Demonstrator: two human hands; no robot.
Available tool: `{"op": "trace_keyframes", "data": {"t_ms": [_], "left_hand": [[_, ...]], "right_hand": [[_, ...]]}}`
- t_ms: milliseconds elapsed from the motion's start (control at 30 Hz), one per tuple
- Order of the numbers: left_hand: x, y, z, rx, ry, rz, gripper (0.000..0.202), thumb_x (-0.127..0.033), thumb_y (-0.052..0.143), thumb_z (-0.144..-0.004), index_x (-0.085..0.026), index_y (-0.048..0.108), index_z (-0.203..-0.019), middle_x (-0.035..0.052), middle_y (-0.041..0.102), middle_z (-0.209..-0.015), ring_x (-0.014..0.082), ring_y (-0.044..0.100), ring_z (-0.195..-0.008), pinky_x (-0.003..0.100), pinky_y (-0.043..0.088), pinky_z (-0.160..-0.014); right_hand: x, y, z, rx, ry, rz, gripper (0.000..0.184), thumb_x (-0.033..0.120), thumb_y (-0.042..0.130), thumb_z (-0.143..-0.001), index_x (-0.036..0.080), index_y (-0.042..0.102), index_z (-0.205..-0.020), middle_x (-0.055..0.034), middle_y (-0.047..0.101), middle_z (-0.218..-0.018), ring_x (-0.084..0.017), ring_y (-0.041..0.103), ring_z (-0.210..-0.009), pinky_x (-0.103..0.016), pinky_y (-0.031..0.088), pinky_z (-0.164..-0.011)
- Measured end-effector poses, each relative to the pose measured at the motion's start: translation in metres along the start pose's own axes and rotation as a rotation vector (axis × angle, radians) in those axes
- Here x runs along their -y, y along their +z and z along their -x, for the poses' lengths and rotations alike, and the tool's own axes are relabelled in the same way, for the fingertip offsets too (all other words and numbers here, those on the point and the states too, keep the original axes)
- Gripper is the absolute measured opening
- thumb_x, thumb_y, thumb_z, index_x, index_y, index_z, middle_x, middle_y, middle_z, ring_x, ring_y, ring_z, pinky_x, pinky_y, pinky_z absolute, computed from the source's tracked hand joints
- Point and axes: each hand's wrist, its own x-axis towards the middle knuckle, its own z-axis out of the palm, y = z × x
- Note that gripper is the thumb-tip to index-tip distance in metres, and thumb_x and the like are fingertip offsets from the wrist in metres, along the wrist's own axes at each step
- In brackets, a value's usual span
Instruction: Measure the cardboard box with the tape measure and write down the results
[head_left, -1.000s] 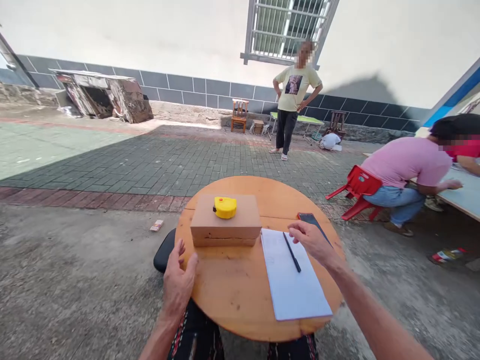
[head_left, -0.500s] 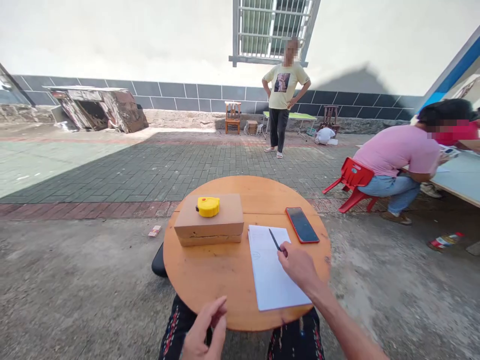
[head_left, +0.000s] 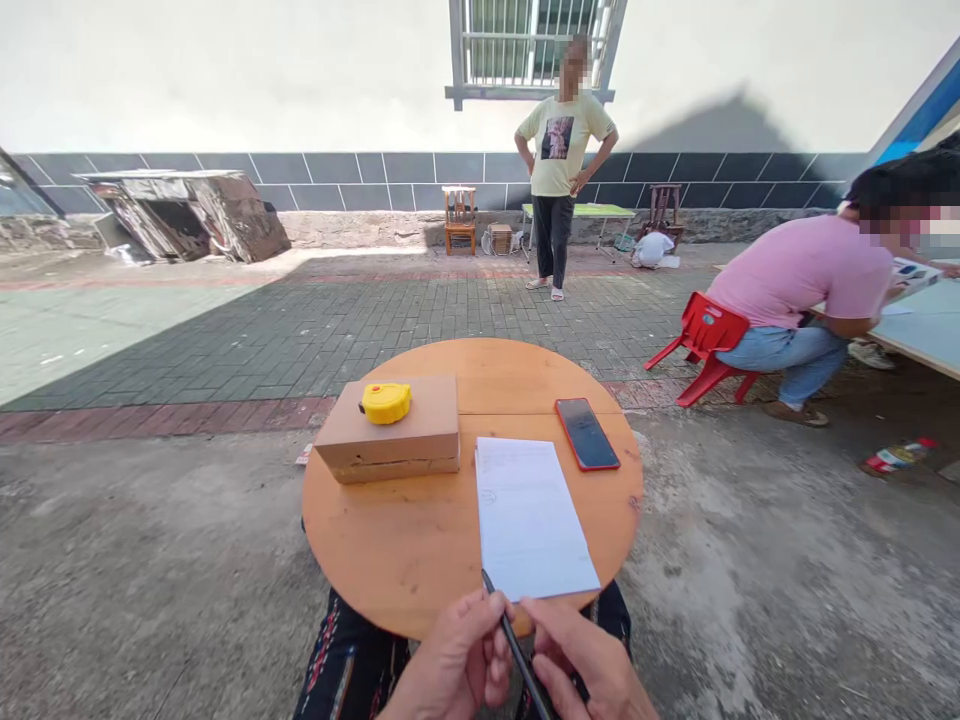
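A black pen (head_left: 517, 650) slants over the table's near edge, pinched near its upper end between the thumb and fingers of my left hand (head_left: 457, 650). Close by on the right, my right hand (head_left: 589, 655) has its index finger stretched out toward the paper's lower edge and its thumb beside the pen; whether it touches the pen is unclear. A stack of white paper (head_left: 532, 520) with a small drawn mark lies in front of both hands. To its right rests a phone (head_left: 588, 434) in a red case. A yellow tape measure (head_left: 386, 403) sits on a brown cardboard box (head_left: 405, 440).
Everything rests on a round wooden table (head_left: 390, 540) above my knees. A person (head_left: 562, 150) in a yellow shirt stands beyond it, hands on hips. At right, a person in pink (head_left: 802, 265) sits on a red chair (head_left: 709, 335) by another table (head_left: 919, 325).
My right hand has drawn back from the paper toward me. My left hand has come up and right and now grips the pen, which my right hand held before. The view has shifted slightly.
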Motion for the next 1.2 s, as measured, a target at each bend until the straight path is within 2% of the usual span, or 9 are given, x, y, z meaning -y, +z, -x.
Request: {"op": "trace_keyframes", "data": {"t_ms": [67, 133, 267, 400, 500, 600, 700, 900, 1200], "left_hand": [[0.002, 0.004, -0.004, 0.019, -0.03, 0.036, 0.05, -0.054, 0.084, -0.059, -0.015, 0.056, -0.071, -0.0055, 0.048, -0.049, 0.0038, 0.038, -0.038, 0.016, 0.025, -0.037], [0.001, 0.009, -0.007, 0.039, -0.018, 0.015, 0.052, -0.06, 0.08, -0.061, -0.015, 0.057, -0.07, -0.005, 0.047, -0.047, 0.004, 0.036, -0.036, 0.017, 0.025, -0.037], [-0.014, 0.012, -0.006, -0.098, 0.283, -0.41, 0.052, -0.064, 0.056, -0.082, -0.014, 0.067, -0.093, 0.0041, 0.063, -0.068, 0.0118, 0.053, -0.053, 0.023, 0.041, -0.048], [-0.035, 0.002, -0.014, -0.205, 0.791, -1.176, 0.023, -0.028, 0.05, -0.092, -0.02, 0.068, -0.104, 0.0093, 0.068, -0.098, 0.0215, 0.059, -0.092, 0.035, 0.05, -0.082], [-0.044, -0.005, -0.034, -0.2, 0.968, -1.5, 0.026, -0.011, 0.043, -0.09, -0.019, 0.066, -0.101, 0.0104, 0.066, -0.112, 0.0234, 0.056, -0.102, 0.04, 0.05, -0.087], [-0.048, -0.008, -0.054, -0.248, 0.94, -1.696, 0.026, -0.006, 0.044, -0.088, -0.018, 0.063, -0.102, 0.0094, 0.063, -0.121, 0.0252, 0.053, -0.105, 0.044, 0.05, -0.089], [-0.05, -0.011, -0.065, -0.288, 0.911, -1.781, 0.025, -0.007, 0.045, -0.088, -0.018, 0.062, -0.104, 0.0089, 0.062, -0.123, 0.0258, 0.053, -0.103, 0.046, 0.051, -0.086], [-0.053, -0.015, -0.068, -0.304, 0.929, -1.767, 0.028, -0.01, 0.045, -0.088, -0.018, 0.061, -0.109, 0.0112, 0.061, -0.125, 0.0251, 0.053, -0.101, 0.044, 0.051, -0.085], [-0.052, -0.017, -0.071, -0.29, 0.832, -1.742, 0.031, -0.01, 0.049, -0.085, -0.017, 0.059, -0.114, 0.0084, 0.056, -0.134, 0.027, 0.049, -0.103, 0.046, 0.049, -0.09]], "right_hand": [[-0.004, 0.002, -0.003, -0.019, -0.203, 0.141, 0.054, 0.022, 0.057, -0.089, 0.032, 0.044, -0.141, -0.0063, 0.074, -0.091, -0.02, 0.068, -0.074, -0.028, 0.054, -0.066], [-0.003, 0.004, -0.009, -0.063, -0.24, 0.177, 0.053, 0.023, 0.059, -0.089, 0.032, 0.047, -0.14, -0.0068, 0.074, -0.088, -0.021, 0.068, -0.073, -0.031, 0.055, -0.065], [0.003, -0.009, -0.027, -0.334, -0.002, 0.005, 0.028, 0.026, 0.051, -0.094, 0.029, 0.062, -0.12, -0.006, 0.073, -0.088, -0.021, 0.069, -0.075, -0.031, 0.055, -0.067], [-0.016, -0.031, -0.059, -0.473, 0.303, -0.059, 0.014, 0.035, 0.061, -0.089, 0.023, 0.068, -0.089, -0.0002, 0.068, -0.063, -0.017, 0.065, -0.06, -0.026, 0.052, -0.058], [-0.042, -0.033, -0.087, -0.433, 0.379, -0.139, 0.026, 0.043, 0.055, -0.091, 0.021, 0.068, -0.091, -0.0007, 0.067, -0.062, -0.017, 0.063, -0.058, -0.027, 0.051, -0.058], [-0.065, -0.023, -0.11, -0.365, 0.424, -0.232, 0.034, 0.045, 0.05, -0.094, 0.019, 0.066, -0.106, -0.0052, 0.072, -0.077, -0.019, 0.068, -0.069, -0.029, 0.053, -0.06], [-0.08, -0.011, -0.127, -0.329, 0.441, -0.192, 0.026, 0.043, 0.056, -0.09, 0.018, 0.064, -0.093, -0.0031, 0.068, -0.07, -0.017, 0.066, -0.063, -0.027, 0.051, -0.057], [-0.095, 0.001, -0.147, -0.207, 0.42, -0.157, 0.025, 0.039, 0.05, -0.092, 0.019, 0.064, -0.094, -0.0002, 0.064, -0.065, -0.015, 0.063, -0.058, -0.026, 0.049, -0.055], [-0.106, 0.013, -0.151, -0.194, 0.408, 0.005, 0.02, 0.034, 0.05, -0.09, 0.02, 0.062, -0.082, 0.002, 0.058, -0.061, -0.012, 0.053, -0.049, -0.024, 0.044, -0.049]]}}
